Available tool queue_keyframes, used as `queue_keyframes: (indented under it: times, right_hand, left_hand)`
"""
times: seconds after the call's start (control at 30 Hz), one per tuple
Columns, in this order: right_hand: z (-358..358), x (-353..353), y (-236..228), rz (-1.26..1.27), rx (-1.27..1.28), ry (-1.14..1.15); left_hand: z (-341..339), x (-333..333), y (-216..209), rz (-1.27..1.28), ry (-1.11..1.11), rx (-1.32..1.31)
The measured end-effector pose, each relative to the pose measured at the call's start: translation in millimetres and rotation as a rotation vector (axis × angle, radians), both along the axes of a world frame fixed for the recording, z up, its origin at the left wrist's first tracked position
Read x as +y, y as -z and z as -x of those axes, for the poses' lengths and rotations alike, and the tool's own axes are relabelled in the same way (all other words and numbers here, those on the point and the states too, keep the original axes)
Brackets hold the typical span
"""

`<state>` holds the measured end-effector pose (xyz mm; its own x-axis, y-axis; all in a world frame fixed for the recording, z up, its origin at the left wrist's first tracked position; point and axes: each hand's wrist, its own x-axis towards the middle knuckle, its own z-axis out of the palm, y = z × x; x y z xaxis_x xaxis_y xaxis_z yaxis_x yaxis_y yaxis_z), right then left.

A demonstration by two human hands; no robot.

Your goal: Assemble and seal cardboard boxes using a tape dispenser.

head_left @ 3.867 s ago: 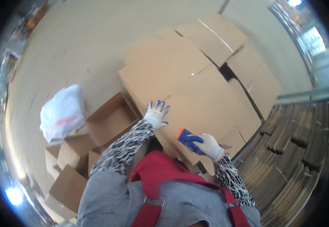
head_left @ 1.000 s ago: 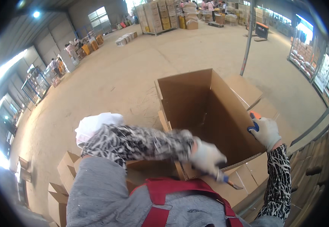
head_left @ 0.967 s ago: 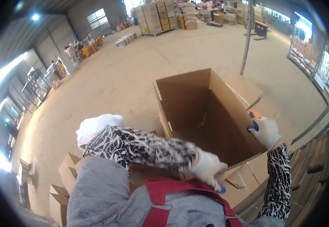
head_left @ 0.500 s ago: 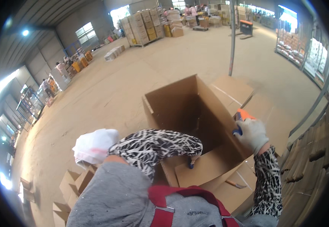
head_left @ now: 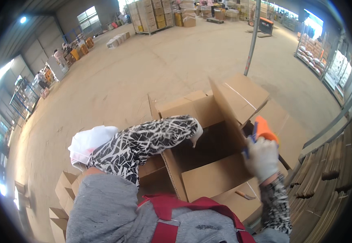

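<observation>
An open brown cardboard box [head_left: 214,178] stands in front of me, its side flaps raised and the inside dark. My right hand [head_left: 261,158], in a pale glove, is closed round an orange and blue tape dispenser [head_left: 265,128] beside the box's right flap. My left arm, in a black-and-white patterned sleeve, reaches across the box's left side. Of my left hand [head_left: 197,133], only a gloved part shows over the opening; its fingers are mostly hidden. A small knife [head_left: 244,195] with an orange-brown handle lies on cardboard near my body.
Flat cardboard sheets [head_left: 244,95] lie beyond and right of the box, near a metal post [head_left: 253,44]. Stacked folded cartons [head_left: 325,178] fill the right side. Open cartons [head_left: 65,190] stand at lower left. Loaded pallets [head_left: 151,18] and people are far back.
My left hand has moved up and away from the near flap toward the box's far part. The far flap has gone from upright to lowered. The tape dispenser has shifted slightly with my right hand.
</observation>
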<state>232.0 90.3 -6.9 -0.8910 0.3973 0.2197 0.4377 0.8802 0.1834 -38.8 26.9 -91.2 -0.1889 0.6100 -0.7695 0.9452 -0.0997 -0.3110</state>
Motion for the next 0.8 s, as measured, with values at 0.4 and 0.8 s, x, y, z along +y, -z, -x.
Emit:
queue_keyframes:
  times: [0.4, 0.8]
  right_hand:
    - [-20, -25, 83, 0.173, 0.259, -0.065]
    - [42, -25, 108, 1.367, 0.746, -0.261]
  left_hand:
    - [64, 41, -15, -1.403, -0.554, -0.242]
    - [69, 70, -3, -0.896, -0.646, -0.359]
